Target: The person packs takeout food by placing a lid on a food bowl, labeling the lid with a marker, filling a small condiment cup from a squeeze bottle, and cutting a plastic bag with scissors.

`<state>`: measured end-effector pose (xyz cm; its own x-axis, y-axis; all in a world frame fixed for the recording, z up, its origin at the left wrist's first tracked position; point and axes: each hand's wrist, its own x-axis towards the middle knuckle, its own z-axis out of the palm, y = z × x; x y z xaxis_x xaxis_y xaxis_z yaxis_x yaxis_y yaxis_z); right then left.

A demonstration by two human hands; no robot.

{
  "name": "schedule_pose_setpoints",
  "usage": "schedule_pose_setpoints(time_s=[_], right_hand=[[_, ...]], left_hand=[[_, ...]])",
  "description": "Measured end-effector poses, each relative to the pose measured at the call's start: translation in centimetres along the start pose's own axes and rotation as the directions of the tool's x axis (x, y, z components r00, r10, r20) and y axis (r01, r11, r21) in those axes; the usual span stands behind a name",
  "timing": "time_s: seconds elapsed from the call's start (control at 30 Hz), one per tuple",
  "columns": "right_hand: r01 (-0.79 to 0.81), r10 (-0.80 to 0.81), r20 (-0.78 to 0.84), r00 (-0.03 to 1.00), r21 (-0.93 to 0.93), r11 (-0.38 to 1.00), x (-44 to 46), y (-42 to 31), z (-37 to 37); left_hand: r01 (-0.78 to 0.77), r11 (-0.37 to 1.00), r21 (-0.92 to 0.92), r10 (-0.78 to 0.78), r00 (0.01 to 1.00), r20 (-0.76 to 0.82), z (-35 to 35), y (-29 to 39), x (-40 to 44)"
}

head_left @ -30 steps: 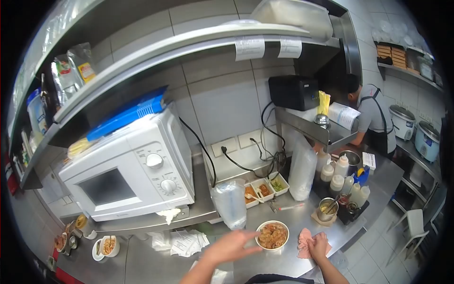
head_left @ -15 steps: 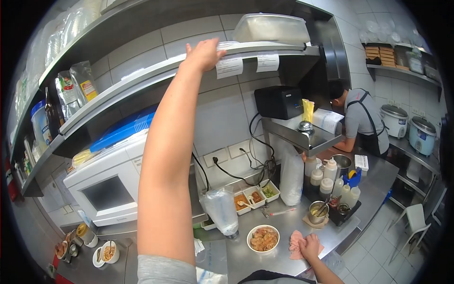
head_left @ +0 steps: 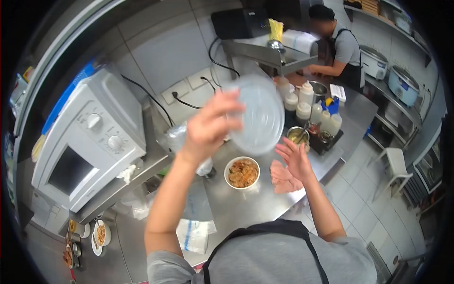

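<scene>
My left hand (head_left: 213, 125) grips the left edge of a clear round plastic lid (head_left: 259, 116), blurred by motion and held up over the counter. My right hand (head_left: 297, 161) has its fingers spread close to the lid's lower right edge; nothing shows in it. Below the lid stands a white round bowl (head_left: 226, 177) of cooked, sauced food (head_left: 243, 173). A crumpled pink cloth (head_left: 282, 180) lies on the steel counter, just beneath my right hand.
A white microwave (head_left: 94, 137) stands at left. Squeeze bottles (head_left: 306, 93) and a metal pot (head_left: 298, 136) are at the counter's right side. A co-worker (head_left: 347, 52) stands behind, near rice cookers (head_left: 404, 85). A steel shelf (head_left: 298, 60) juts out above the bottles.
My left hand has come down from the upper shelf with the lid in it. My right hand has let go of the pink cloth and risen toward the lid. The view has tilted down.
</scene>
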<state>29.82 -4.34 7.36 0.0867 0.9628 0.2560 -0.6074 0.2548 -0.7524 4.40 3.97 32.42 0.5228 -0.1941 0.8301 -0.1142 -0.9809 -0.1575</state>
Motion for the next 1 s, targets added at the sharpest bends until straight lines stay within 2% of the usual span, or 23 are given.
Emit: schedule_pose_setpoints(time_s=[0.03, 0.1, 0.17, 0.23, 0.27, 0.3, 0.37, 0.4, 0.47, 0.5, 0.57, 0.7, 0.8, 0.83, 1.0], right_hand=[[-0.009, -0.011, 0.116, 0.993, 0.172, 0.985, 0.3, -1.7, 2.5], [0.023, -0.027, 0.064, 0.998, 0.05, 0.998, 0.8, -3.5, 6.4], [0.069, -0.069, 0.004, 0.998, -0.137, 0.988, 1.0, -3.3, 7.2], [0.115, -0.144, -0.052, 0.988, -0.373, 0.921, 1.6, -2.3, 7.2], [0.102, -0.137, -0.082, 0.987, -0.339, 0.935, 1.5, -1.9, 7.6], [0.14, -0.191, -0.089, 0.977, -0.4, 0.905, 1.5, -1.5, 8.3], [0.207, -0.295, -0.092, 0.951, -0.516, 0.831, 1.5, -0.7, 9.8], [0.221, -0.31, -0.07, 0.948, -0.553, 0.803, 1.7, -0.2, 10.0], [0.25, -0.34, -0.028, 0.94, -0.623, 0.741, 1.9, 0.8, 10.4], [0.322, -0.398, 0.08, 0.914, -0.74, 0.59, 1.9, 0.2, 11.5], [0.443, -0.445, 0.315, 0.838, -0.869, 0.219, 1.8, -2.3, 14.5], [0.503, -0.3, 0.462, 0.835, -0.861, 0.076, 2.3, -2.5, 16.4], [0.546, -0.334, 0.486, 0.808, -0.829, 0.116, 2.6, -1.3, 16.2], [0.554, -0.344, 0.486, 0.803, -0.821, 0.134, 2.5, -1.1, 16.2], [0.582, -0.382, 0.523, 0.762, -0.812, 0.05, 2.2, -0.7, 16.3]], left_hand=[[0.103, 0.993, -0.063, -0.1, 0.994, 0.04, 1.7, 0.6, -3.3], [0.307, 0.931, -0.199, -0.291, 0.951, 0.11, 4.5, 2.6, -8.1], [0.377, 0.891, -0.253, -0.372, 0.926, 0.072, 6.1, 3.3, -11.7], [0.562, 0.598, -0.571, -0.629, 0.771, 0.1, 6.1, 4.0, -12.7], [0.595, 0.403, -0.695, -0.73, 0.667, 0.147, 5.9, 4.2, -13.1], [0.584, 0.192, -0.789, -0.807, 0.552, 0.212, 5.8, 4.4, -13.5], [0.428, -0.235, -0.873, -0.866, 0.317, 0.388, 5.8, 5.2, -14.6], [0.632, -0.11, -0.767, -0.884, 0.29, 0.367, 7.1, 5.2, -16.6], [0.698, 0.059, -0.714, -0.918, 0.318, 0.236, 7.9, 5.9, -15.5], [0.724, 0.142, -0.675, -0.924, 0.341, 0.171, 7.9, 6.1, -14.9], [0.783, 0.221, -0.581, -0.93, 0.348, 0.116, 7.6, 6.3, -14.5], [0.845, 0.382, -0.374, -0.896, 0.437, 0.071, 6.7, 6.6, -13.2], [0.858, 0.405, -0.317, -0.893, 0.446, 0.065, 5.7, 7.0, -12.0], [0.853, 0.397, -0.338, -0.894, 0.443, 0.066, 5.7, 6.9, -12.2], [0.834, 0.334, -0.44, -0.909, 0.408, 0.084, 5.7, 7.0, -12.7]])
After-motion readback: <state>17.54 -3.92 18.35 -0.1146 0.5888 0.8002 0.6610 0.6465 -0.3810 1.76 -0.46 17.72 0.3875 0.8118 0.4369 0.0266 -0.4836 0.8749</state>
